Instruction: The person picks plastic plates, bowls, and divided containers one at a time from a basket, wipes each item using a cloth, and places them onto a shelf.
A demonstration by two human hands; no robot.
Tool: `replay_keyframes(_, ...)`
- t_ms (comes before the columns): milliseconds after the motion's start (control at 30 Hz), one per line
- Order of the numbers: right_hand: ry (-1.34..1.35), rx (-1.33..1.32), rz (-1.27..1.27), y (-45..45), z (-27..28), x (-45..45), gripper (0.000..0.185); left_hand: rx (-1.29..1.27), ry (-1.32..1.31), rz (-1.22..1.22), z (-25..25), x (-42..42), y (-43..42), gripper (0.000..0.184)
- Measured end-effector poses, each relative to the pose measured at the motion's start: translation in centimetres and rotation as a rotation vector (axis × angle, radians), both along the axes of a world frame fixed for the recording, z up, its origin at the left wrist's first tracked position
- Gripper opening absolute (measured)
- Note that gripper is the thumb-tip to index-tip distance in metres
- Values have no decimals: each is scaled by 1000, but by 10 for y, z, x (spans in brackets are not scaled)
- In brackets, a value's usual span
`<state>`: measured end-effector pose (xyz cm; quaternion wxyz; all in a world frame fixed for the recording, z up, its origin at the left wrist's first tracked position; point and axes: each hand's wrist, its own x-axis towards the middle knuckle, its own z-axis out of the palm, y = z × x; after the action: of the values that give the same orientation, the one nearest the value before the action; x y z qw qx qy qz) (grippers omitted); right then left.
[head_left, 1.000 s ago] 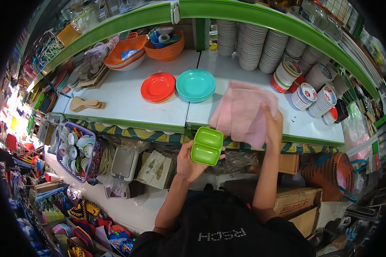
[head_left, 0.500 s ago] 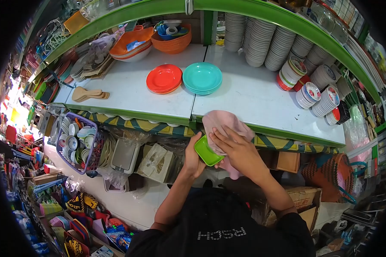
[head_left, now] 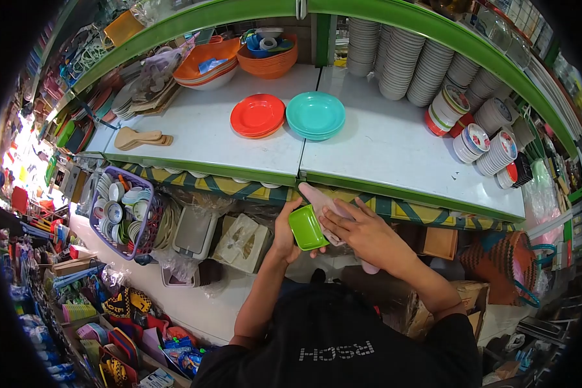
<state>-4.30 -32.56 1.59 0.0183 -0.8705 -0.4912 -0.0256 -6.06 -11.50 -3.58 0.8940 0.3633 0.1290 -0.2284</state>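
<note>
A small green square dish (head_left: 307, 227) is gripped at its left side and underneath by my left hand (head_left: 284, 231), in front of the shelf edge. My right hand (head_left: 365, 236) presses a pink cloth (head_left: 323, 198) against the dish's right side, fingers closed over the cloth. Part of the cloth hangs below my right hand. Behind, on the white shelf (head_left: 368, 142), lie a stack of red plates (head_left: 257, 116) and a stack of turquoise plates (head_left: 315, 115).
Wooden paddles (head_left: 142, 138) and orange bowls (head_left: 268, 59) sit on the shelf's left part. Stacked white bowls (head_left: 401, 68) stand at the back right. Below are a purple basket of dishes (head_left: 126, 213), a grey bin (head_left: 195, 229) and a woven bag (head_left: 498, 265).
The pink cloth has slid down and right, from over the dish to its right side, with my right hand. More of the dish's inside shows. The view has shifted slightly.
</note>
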Motion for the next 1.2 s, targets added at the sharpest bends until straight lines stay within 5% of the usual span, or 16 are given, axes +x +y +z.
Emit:
replay_keyframes(400,102,-63,220,-36,13,3,54,15,14,-171,-20,-5,6,59)
replay_keyframes(533,146,-3,128,-47,28,9,54,25,-8,-203,-22,-3,4,63)
replay_keyframes(700,127,376,-145,-44,31,11,60,-26,80,-265,-7,-6,-5,65)
replay_keyframes(900,-209,117,-18,-31,9,-2,46,-46,30,-216,-13,-2,-8,64)
replay_keyframes(1200,-327,32,4,-42,20,-6,41,94,-82,-265,6,14,-12,59)
